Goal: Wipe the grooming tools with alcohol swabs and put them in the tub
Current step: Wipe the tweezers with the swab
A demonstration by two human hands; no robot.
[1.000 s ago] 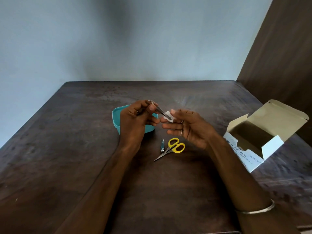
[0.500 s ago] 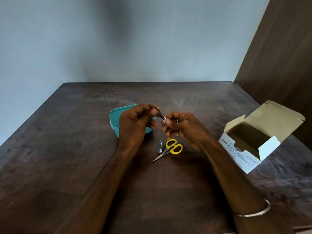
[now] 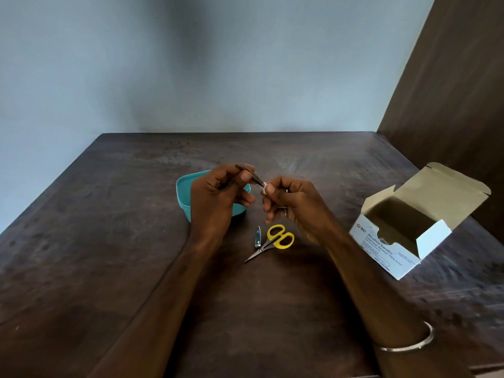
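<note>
Left hand [image 3: 215,195] grips the tweezers [image 3: 255,178], pointing down-right into the swab [image 3: 264,188] pinched by the right hand [image 3: 294,205]. The tub [image 3: 183,197] sits right behind the left hand, so that's the nearer one for the drop. Clippers [image 3: 257,237] and scissors [image 3: 274,241] wait just below, with the box [image 3: 395,249] well off right.

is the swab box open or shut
Open. The alcohol swab box on the table has its lid flap raised and its side flaps spread, showing the dark inside.
</note>
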